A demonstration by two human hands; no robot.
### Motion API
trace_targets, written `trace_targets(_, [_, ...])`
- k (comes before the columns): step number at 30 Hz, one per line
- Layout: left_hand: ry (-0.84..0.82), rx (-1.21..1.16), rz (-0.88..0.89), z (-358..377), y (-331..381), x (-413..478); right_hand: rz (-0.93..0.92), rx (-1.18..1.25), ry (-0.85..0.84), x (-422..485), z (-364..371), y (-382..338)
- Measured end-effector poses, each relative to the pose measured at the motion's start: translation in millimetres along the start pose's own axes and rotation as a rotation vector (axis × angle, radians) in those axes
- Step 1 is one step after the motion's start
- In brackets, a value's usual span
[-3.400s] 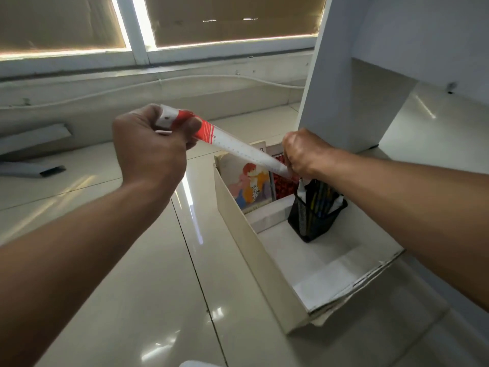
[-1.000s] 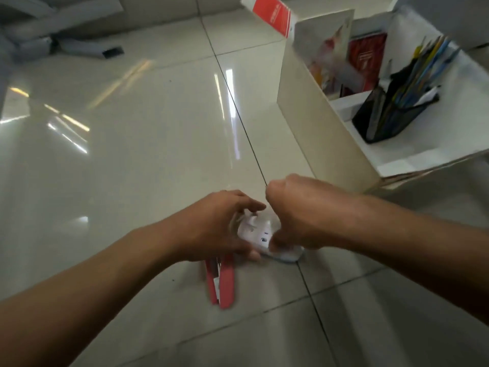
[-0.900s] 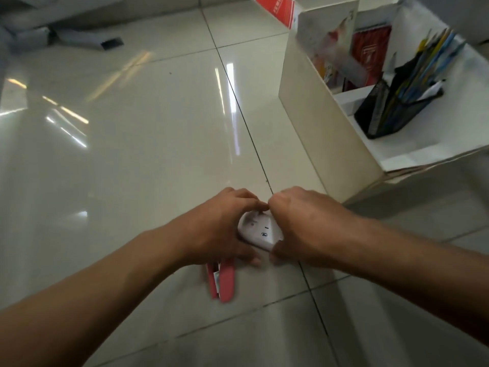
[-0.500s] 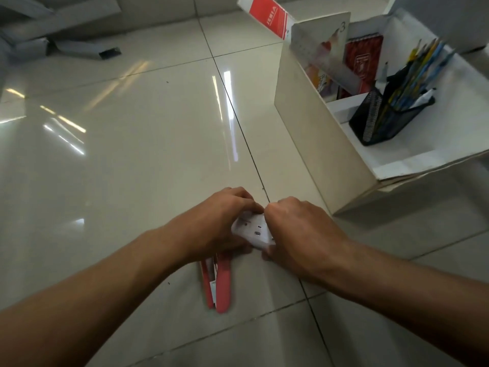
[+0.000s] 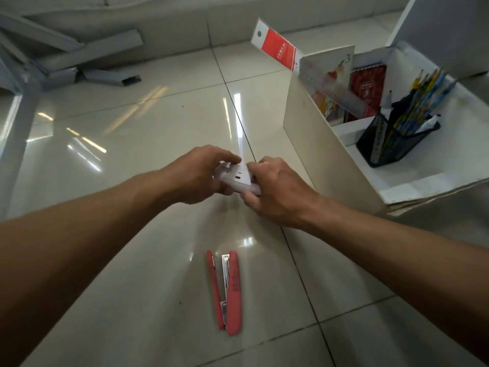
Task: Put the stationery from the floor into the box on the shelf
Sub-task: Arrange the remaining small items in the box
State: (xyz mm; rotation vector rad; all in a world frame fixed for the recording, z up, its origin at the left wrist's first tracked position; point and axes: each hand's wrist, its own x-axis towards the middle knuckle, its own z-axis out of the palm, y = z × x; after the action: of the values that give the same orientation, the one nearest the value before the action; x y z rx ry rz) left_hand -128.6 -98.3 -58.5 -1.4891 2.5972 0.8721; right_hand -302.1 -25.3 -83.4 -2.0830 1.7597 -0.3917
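Two-handed grip: left hand, right hand fingers curled round white object; red stapler on floor.

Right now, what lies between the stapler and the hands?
Head view: bare floor tile only, between stapler and the left hand and right hand gripping a white device.

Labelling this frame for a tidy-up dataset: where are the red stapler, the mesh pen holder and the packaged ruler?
red stapler (image 5: 234, 288), head view, on its wider red body.
mesh pen holder (image 5: 387, 148), head view, on its black mesh wall.
packaged ruler (image 5: 277, 47), head view, on the red card end.
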Motion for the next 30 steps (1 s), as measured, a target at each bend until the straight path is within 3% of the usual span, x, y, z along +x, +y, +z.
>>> trace_targets(4, [0.093,-0.271,-0.07,-11,-5,1,-0.05,0.116,0.084,5,2,2])
trace_targets(7, [0.21,-0.447,-0.038,-27,1,4,-0.072,0.237,0.239,11,-9,-1])
trace_targets(11, [0.398,-0.504,0.037,-53,20,13,-0.007,0.432,0.472,21,-38,-6])
trace_targets(16, [0.565,-0.469,0.136,-84,56,35,0.127,0.754,0.545,26,-75,-4])
trace_targets(25, [0.468,-0.726,0.159,-84,123,75,0.319,0.952,0.73,1,-116,39])
trace_targets(30, [0.357,-0.796,0.1,-56,160,92,0.429,1.0,0.639,-27,-139,79])
